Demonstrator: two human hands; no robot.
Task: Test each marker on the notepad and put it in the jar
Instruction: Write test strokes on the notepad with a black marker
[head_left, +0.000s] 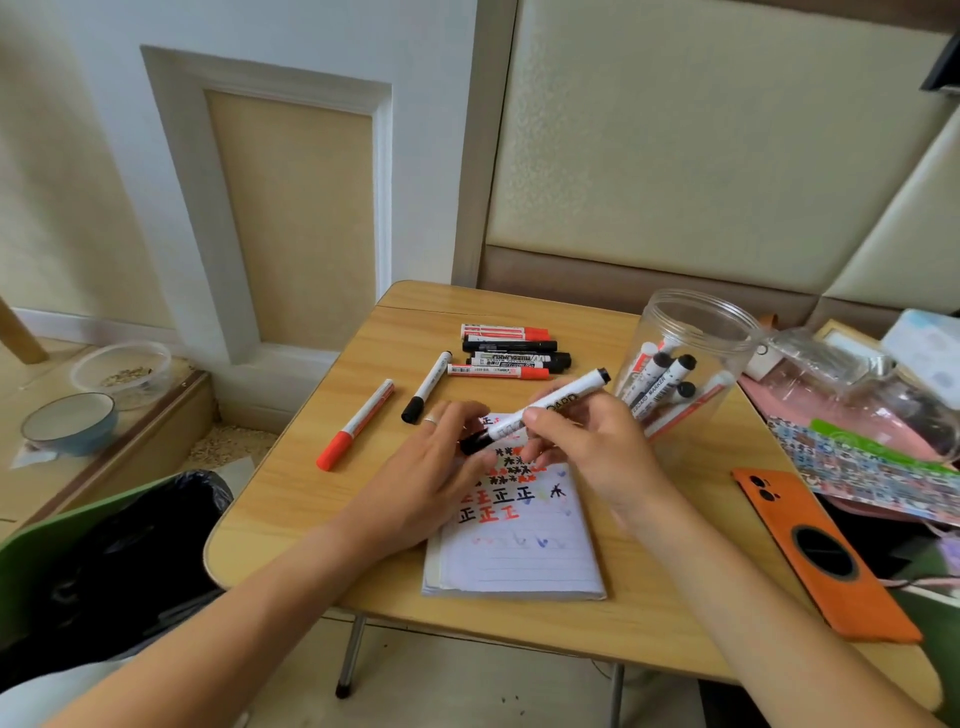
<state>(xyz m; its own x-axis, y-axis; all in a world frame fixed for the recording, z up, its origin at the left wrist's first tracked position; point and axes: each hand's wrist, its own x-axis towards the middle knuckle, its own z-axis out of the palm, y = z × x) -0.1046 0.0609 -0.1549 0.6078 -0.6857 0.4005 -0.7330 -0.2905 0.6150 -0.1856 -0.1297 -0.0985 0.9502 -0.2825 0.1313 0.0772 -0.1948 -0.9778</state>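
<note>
1. A small wooden table (291, 499) stands against a padded wall, with a bin bag low to the left and clutter on the right.
2. Nearest lies the notepad (519, 551), its upper half full of red and black test marks, its lower lines mostly bare; that bare part is the free room for a new stroke.
3. Over the pad's top edge, both hands share one marker (540, 408). Its long axis slants from a black cap low on the left up to the butt on the right, which points toward the jar.
4. The left hand (441, 467) pinches the cap end; the right hand (582, 441) curls round the barrel. It reads as capping or uncapping, though I cannot tell which.
5. The jar (691, 358) leans just beyond the right hand, mouth up and clear of obstruction, several markers already inside. The right hand is the nearer one for the drop.
6. Farther left, a red marker (356, 426) and a black one (427, 387) lie apart; a row of four (511, 353) waits behind.
7. An orange phone (826, 556) sits by the right edge, out of the path.
</note>
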